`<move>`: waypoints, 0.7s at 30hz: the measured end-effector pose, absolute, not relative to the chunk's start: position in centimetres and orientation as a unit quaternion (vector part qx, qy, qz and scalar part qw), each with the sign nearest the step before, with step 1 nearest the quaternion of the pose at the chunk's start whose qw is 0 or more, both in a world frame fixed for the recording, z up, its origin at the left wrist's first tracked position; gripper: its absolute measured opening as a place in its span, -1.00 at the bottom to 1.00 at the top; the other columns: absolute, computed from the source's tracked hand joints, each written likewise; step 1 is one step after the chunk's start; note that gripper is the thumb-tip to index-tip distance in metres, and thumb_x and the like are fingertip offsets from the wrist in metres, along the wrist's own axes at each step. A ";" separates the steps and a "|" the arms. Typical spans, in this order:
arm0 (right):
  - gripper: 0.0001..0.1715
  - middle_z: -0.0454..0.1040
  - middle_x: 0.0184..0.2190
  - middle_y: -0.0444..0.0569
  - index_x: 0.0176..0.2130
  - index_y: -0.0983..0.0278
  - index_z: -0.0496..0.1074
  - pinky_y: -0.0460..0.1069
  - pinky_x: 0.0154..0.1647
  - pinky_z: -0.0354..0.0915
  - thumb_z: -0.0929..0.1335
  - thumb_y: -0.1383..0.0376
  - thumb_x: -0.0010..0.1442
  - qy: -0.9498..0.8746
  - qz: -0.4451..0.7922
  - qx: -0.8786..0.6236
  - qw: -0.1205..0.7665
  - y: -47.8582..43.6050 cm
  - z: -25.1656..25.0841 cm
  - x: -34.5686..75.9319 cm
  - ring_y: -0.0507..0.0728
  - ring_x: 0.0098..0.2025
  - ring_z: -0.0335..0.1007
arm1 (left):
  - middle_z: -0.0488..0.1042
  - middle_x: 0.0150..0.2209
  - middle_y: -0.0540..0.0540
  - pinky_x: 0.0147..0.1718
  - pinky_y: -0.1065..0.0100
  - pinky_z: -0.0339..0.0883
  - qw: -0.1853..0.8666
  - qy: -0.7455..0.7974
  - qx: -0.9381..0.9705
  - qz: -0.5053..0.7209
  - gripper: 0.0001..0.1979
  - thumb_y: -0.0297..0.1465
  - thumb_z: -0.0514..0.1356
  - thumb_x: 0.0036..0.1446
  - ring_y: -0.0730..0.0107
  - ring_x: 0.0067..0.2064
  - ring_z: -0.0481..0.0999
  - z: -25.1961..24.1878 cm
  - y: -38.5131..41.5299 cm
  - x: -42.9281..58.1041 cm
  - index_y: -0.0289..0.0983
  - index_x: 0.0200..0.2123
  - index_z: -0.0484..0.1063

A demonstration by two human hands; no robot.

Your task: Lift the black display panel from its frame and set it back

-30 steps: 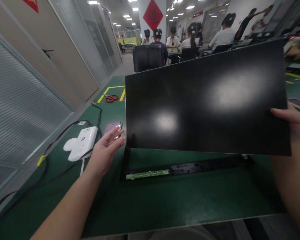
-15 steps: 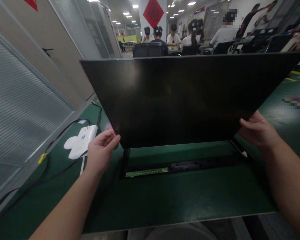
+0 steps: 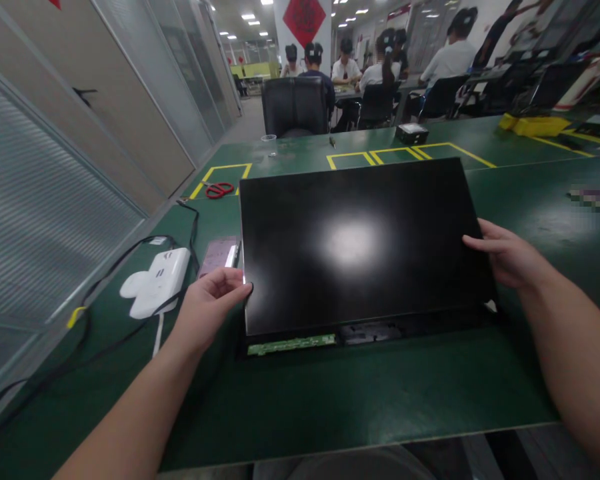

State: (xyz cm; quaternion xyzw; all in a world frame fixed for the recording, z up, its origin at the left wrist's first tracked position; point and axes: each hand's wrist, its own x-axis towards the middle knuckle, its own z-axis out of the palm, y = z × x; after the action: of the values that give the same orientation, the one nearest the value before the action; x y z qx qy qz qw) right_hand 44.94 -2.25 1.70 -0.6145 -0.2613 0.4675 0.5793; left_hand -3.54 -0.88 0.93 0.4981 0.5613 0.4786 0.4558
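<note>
A large black display panel (image 3: pixel 365 247) tilts over a thin dark frame, its far edge higher than the near one. My left hand (image 3: pixel 213 300) pinches the panel's left edge between thumb and fingers. On the right edge, my right hand (image 3: pixel 510 253) grips with the thumb over the front and the fingers partly hidden behind. Below the panel's near edge show a narrow green circuit board (image 3: pixel 291 345) and a black frame strip (image 3: pixel 380 331). Whether the panel touches the frame I cannot tell.
Left of my left hand are a white power strip (image 3: pixel 161 283) with cables and a phone (image 3: pixel 220 255). Red-handled scissors (image 3: pixel 219 191), a small black box (image 3: pixel 411 133) and a yellow object (image 3: pixel 535 125) lie farther back on the green table (image 3: pixel 360 400). People sit beyond.
Both hands have brought the panel down and tipped its top edge away, closer to the frame. The far table, scissors and phone have come into sight behind it.
</note>
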 end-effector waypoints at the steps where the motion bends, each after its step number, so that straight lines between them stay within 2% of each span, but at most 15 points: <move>1: -0.47 0.69 -0.29 -0.03 -0.21 0.14 0.58 0.02 -0.44 0.56 0.50 0.50 -0.24 -0.250 0.477 -0.624 0.567 -2.2 1.7 45.0 0.23 -0.36 0.64 | 0.55 -0.50 -0.02 -0.39 0.38 0.37 0.459 0.566 0.496 0.472 -0.62 -0.28 0.59 -0.34 0.38 -0.43 0.50 1.0 -0.9 -3.5 -0.26 -0.42 0.59; 5: -0.53 0.66 -0.37 -0.01 -0.22 0.14 0.58 0.10 -0.56 0.52 0.52 0.48 -0.19 -0.214 0.503 -0.664 0.511 -2.3 1.9 44.9 0.29 -0.47 0.60 | 0.56 -0.50 -0.01 -0.39 0.38 0.38 0.466 0.577 0.476 0.472 -0.60 -0.26 0.60 -0.37 0.37 -0.42 0.52 1.1 -0.7 -3.6 -0.26 -0.41 0.62; 9: -0.64 0.66 -0.37 0.05 -0.24 0.18 0.61 0.12 -0.55 0.53 0.52 0.47 -0.09 -0.211 0.485 -0.705 0.473 -2.7 2.3 44.3 0.32 -0.46 0.61 | 0.59 -0.44 -0.05 -0.43 0.39 0.41 0.512 0.581 0.441 0.455 -0.57 -0.26 0.61 -0.37 0.34 -0.41 0.55 1.3 -0.7 -3.5 -0.28 -0.39 0.61; 13: -0.64 0.67 -0.34 0.07 -0.22 0.21 0.63 0.07 -0.51 0.55 0.53 0.49 -0.06 -0.212 0.468 -0.712 0.479 -2.4 2.3 44.2 0.27 -0.44 0.62 | 0.61 -0.43 -0.06 -0.48 0.40 0.44 0.548 0.578 0.400 0.452 -0.57 -0.30 0.60 -0.40 0.34 -0.43 0.56 1.9 -0.8 -3.4 -0.28 -0.39 0.60; 17: -0.69 0.65 -0.33 0.11 -0.23 0.31 0.64 -0.09 -0.44 0.53 0.50 0.54 -0.02 -0.224 0.468 -0.683 0.514 -1.8 1.7 45.1 0.16 -0.39 0.62 | 0.62 -0.46 -0.05 -0.50 0.43 0.46 0.545 0.581 0.372 0.476 -0.57 -0.36 0.58 -0.42 0.37 -0.47 0.58 3.0 -0.9 -3.8 -0.29 -0.37 0.60; 21: -0.66 0.64 -0.33 0.13 -0.11 0.33 0.64 -0.15 -0.51 0.44 0.45 0.48 0.08 -0.268 0.470 -0.670 0.509 -1.7 1.3 45.5 0.10 -0.42 0.57 | 0.61 -0.49 0.00 -0.56 0.42 0.47 0.511 0.587 0.359 0.515 -0.59 -0.38 0.54 -0.38 0.35 -0.52 0.57 3.8 -0.8 -4.4 -0.25 -0.34 0.60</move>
State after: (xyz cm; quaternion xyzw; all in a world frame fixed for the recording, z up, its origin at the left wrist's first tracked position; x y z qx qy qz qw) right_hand 45.45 -1.66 1.35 -0.6699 -0.2676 0.4696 0.5090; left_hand -4.40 -0.80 3.79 0.3588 0.5868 0.5154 0.5111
